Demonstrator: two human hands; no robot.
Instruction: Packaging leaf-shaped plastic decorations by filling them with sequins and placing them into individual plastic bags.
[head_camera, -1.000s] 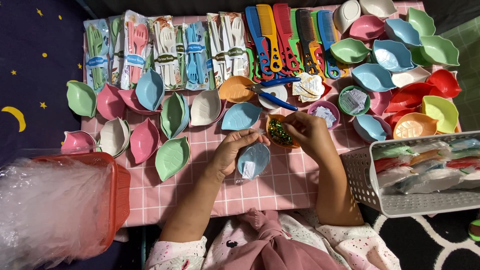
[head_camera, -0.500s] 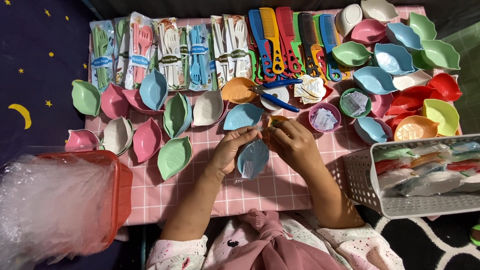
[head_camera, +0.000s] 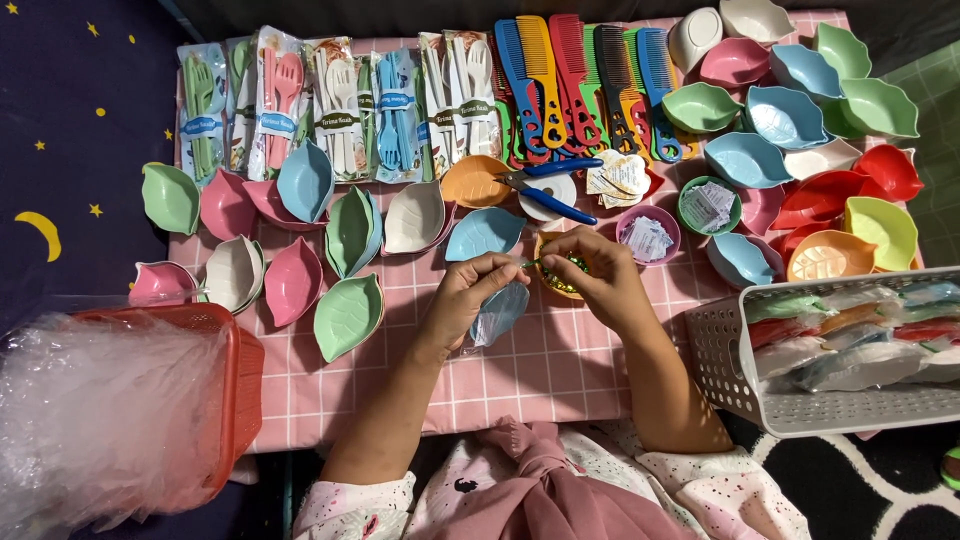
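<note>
At the centre of the pink checked cloth (head_camera: 560, 370), head view, both hands are meeting over a small orange bowl (head_camera: 560, 285) of green and gold ties.

Step in hand, as judged: a thin green tie (head_camera: 535, 262) is being worked at the gathered wrapping of a wrapped blue leaf dish (head_camera: 498, 312). The work appears to be in mid-course, since the tie is lying stretched between the two hands.

The left hand (head_camera: 470, 290) is pinching thumb and forefinger together on the top of the wrapped blue leaf dish, which is hanging just below those fingertips and touching the palm side. The right hand (head_camera: 600, 280) is closing its fingertips on the other end of the tie, the remaining fingers curling loosely above the orange bowl. Whether the tie already circles the wrapping is too small to tell.

Any further move is calling for both pinches to hold firm while the tie is kept taut, by judgement.

Beyond the fingertips, blue-handled scissors (head_camera: 545, 190), coloured combs (head_camera: 580, 80) and packed cutlery sets (head_camera: 330, 110) are lying. Outside the right wrist a white basket (head_camera: 730, 370) is standing; well apart from the left elbow, a red basket (head_camera: 235, 370).
</note>
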